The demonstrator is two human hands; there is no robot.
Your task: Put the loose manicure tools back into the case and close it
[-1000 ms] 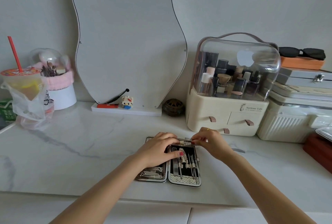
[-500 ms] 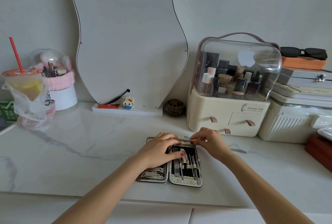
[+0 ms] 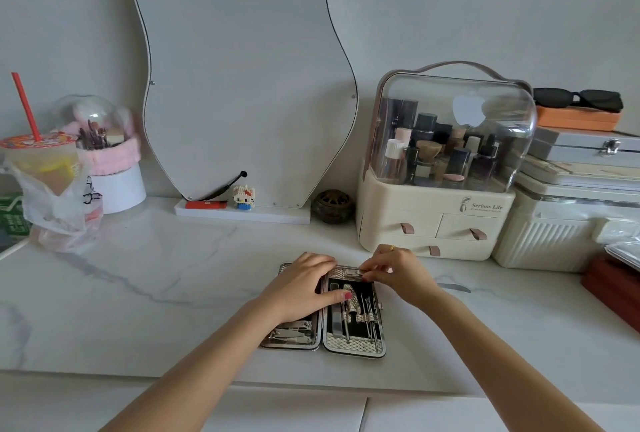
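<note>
While the manicure case (image 3: 323, 320) lies open flat on the marble counter (image 3: 138, 293), at 6 o'clock from the wavy mirror (image 3: 242, 78), both hands work at its far end. The left hand (image 3: 301, 287) rests on the left half, its fingers lying loosely over the tools there and its thumb reaching across the hinge onto the black right half. The right hand (image 3: 398, 270) is curled, its fingertips pinching a small metal tool (image 3: 349, 271) at the 12 o'clock edge of the right half. Slim metal implements (image 3: 360, 313) sit in loops in that half. A nail file (image 3: 452, 287) lies loose on the counter at 3 o'clock from the case, beside the right wrist. The cream cosmetics organizer (image 3: 433, 223) stands at 1 o'clock.
</note>
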